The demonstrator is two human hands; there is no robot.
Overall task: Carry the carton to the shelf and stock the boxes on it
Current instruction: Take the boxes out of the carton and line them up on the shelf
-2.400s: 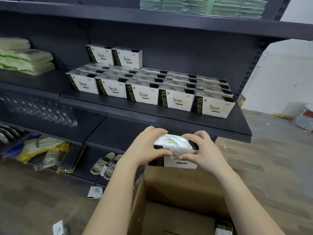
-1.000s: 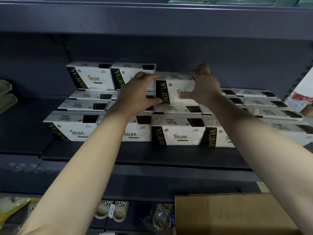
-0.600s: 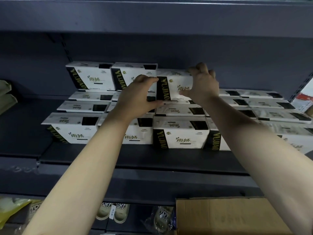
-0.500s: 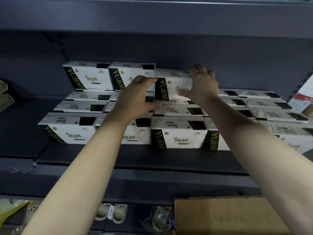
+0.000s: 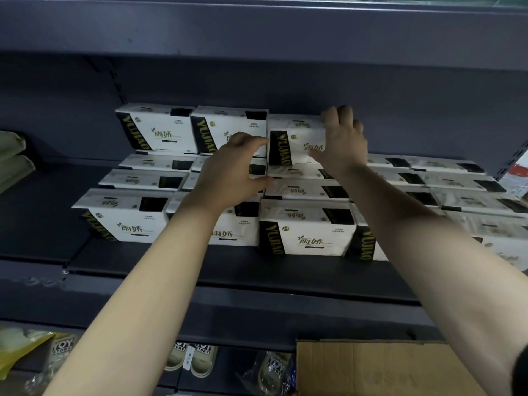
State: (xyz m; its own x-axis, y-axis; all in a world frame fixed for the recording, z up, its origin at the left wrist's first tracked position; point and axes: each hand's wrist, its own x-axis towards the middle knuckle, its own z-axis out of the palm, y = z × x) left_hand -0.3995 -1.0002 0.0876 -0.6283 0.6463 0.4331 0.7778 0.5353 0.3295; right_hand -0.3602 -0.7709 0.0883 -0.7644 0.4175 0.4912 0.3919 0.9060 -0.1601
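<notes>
We look into a dark blue-grey metal shelf (image 5: 285,272) with a back panel of the same colour and another shelf board (image 5: 257,30) close overhead. White boxes (image 5: 308,238) with black bands fill it in rows, front to back, from the middle to the right edge. A pair of upper boxes (image 5: 154,130) stands on the back row at the left.

The box (image 5: 294,141) in hand stands on that back row, just beside the pair on their right. The right hand (image 5: 343,138) grasps it, fingers curled over its top right corner and thumb on the front face. The left hand (image 5: 231,164) is loosened and spread, holding nothing. Its forefinger is at the box's left edge, and we cannot tell whether it touches.

Both forearms cross the front rows and hide parts of them. Below, the brown carton (image 5: 371,367) sits at the bottom right, slippers (image 5: 194,358) lie on a lower board, and green packs (image 5: 11,155) show at the left edge.
</notes>
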